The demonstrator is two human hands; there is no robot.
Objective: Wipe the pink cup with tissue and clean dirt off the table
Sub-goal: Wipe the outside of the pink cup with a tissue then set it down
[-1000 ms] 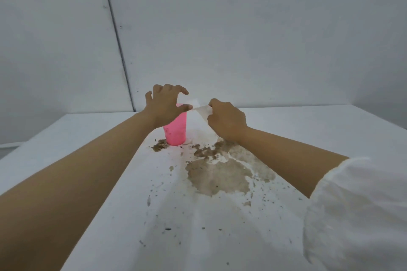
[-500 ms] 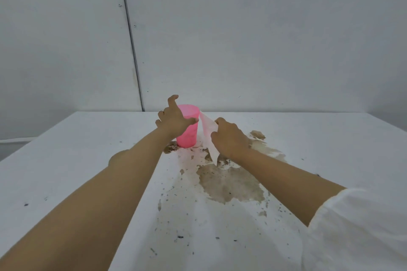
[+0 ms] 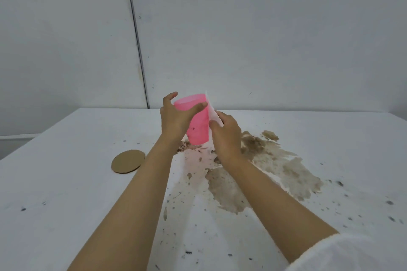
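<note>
L grip (image 3: pixel 174 121) is wrapped round pink cup (image 3: pixel 199 126); tissue (image 3: pixel 213 112) is pinched by R grip (image 3: pixel 226 136), touching cup; dirt (image 3: pixel 275 169) is spread beneath on tabletop (image 3: pixel 66 193).

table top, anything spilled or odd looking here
Yes. A wide brown spill stains the white table, right of the pink cup, with dark specks scattered around it. The cup itself carries dirt specks on its wall and is tilted in the left hand, while the right hand holds a tissue against it.

Bare test rm, plain panel walls (image 3: pixel 242 28), white table (image 3: pixel 66 182)
</note>
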